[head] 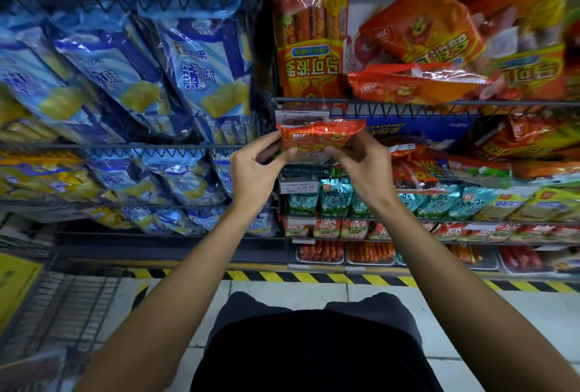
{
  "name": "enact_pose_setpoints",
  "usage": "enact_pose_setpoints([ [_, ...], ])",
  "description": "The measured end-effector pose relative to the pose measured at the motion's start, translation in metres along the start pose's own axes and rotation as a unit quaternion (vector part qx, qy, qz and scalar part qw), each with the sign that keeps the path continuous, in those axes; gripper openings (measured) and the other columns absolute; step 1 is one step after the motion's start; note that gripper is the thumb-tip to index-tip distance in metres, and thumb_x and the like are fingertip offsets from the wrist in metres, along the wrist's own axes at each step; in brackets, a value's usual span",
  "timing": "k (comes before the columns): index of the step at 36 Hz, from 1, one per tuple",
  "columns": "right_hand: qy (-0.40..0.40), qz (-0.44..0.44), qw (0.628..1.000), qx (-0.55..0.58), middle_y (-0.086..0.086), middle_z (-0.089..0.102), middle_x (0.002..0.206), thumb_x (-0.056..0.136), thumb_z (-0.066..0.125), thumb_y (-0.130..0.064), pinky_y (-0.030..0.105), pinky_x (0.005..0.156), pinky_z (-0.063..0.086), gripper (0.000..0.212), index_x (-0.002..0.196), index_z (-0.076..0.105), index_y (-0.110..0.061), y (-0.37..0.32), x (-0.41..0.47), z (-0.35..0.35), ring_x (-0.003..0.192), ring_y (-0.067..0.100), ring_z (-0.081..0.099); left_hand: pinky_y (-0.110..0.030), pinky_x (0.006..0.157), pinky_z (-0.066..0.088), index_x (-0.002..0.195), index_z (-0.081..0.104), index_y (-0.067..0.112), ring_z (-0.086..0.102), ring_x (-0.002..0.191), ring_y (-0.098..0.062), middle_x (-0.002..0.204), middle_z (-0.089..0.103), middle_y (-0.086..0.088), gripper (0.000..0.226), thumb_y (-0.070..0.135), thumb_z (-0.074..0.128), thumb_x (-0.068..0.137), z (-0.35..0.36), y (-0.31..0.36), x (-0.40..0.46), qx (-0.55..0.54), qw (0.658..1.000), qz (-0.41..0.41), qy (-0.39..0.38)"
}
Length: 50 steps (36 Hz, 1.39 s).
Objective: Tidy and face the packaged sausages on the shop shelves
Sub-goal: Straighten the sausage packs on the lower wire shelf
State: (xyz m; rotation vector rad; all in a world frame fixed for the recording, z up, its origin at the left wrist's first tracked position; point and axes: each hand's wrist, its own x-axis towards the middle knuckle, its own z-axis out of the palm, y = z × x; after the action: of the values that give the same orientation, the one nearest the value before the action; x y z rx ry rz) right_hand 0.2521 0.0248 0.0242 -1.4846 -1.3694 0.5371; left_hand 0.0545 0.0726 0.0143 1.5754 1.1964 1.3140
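Observation:
A small red sausage packet [317,137] is held in front of the wire shelf rail [408,103]. My left hand [254,169] pinches its left end and my right hand [367,165] grips its right end from below. Above the rail, a tall orange sausage pack [310,30] stands upright, and beside it several orange packs [423,37] lie jumbled and tilted. More red and orange packs [518,143] lie untidily on the shelf below the rail, right of my hands.
Blue snack bags [194,71] fill the wire racks on the left. Lower right shelves hold teal packets [332,200], red packets and trays of loose sausages [370,252]. Price tags [298,186] hang on shelf fronts. Yellow-black hazard tape [314,277] edges the floor.

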Motion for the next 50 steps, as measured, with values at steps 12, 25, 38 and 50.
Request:
enact_pose_setpoints([
  [12,-0.049,0.062,0.996,-0.049,-0.002,0.070,0.127,0.103,0.061,-0.027,0.028,0.100,0.053,0.043,0.141,0.053,-0.011,0.031,0.022,0.020,0.116,0.014,0.066,-0.014,0.099,0.050,0.135,0.065,0.004,0.063,0.107,0.013,0.121,0.069,0.010,0.038,0.007,0.068,0.097,0.020,-0.030,0.018,0.056,0.997,0.000,-0.055],
  [25,-0.102,0.061,0.984,-0.132,0.006,0.071,0.099,0.101,0.064,-0.021,0.028,0.072,0.044,0.021,0.114,0.060,-0.004,0.064,0.030,0.032,0.090,0.026,0.068,-0.031,0.099,0.057,0.119,0.073,0.006,0.068,0.102,0.002,0.111,0.073,0.010,0.025,0.005,0.072,0.094,0.027,-0.065,0.024,0.142,0.987,0.006,-0.076],
  [38,-0.098,0.097,0.978,-0.154,0.003,0.052,0.069,0.110,0.040,-0.038,0.039,0.059,0.038,0.033,0.108,0.052,-0.008,0.073,0.049,0.043,0.066,0.031,0.058,-0.032,0.104,0.053,0.151,0.049,0.014,0.066,0.118,-0.019,0.139,0.064,-0.002,0.047,0.008,0.056,0.104,0.040,-0.087,-0.006,0.162,0.985,-0.021,-0.052],
  [50,-0.072,0.118,0.972,-0.192,0.008,0.057,0.068,0.113,0.029,-0.038,0.044,0.070,0.049,0.044,0.092,0.056,-0.011,0.074,0.054,0.056,0.074,0.036,0.063,-0.027,0.122,0.031,0.154,0.045,0.023,0.035,0.149,-0.010,0.160,0.042,0.008,0.054,0.004,0.049,0.104,0.059,-0.079,-0.017,0.162,0.978,0.020,-0.129],
])
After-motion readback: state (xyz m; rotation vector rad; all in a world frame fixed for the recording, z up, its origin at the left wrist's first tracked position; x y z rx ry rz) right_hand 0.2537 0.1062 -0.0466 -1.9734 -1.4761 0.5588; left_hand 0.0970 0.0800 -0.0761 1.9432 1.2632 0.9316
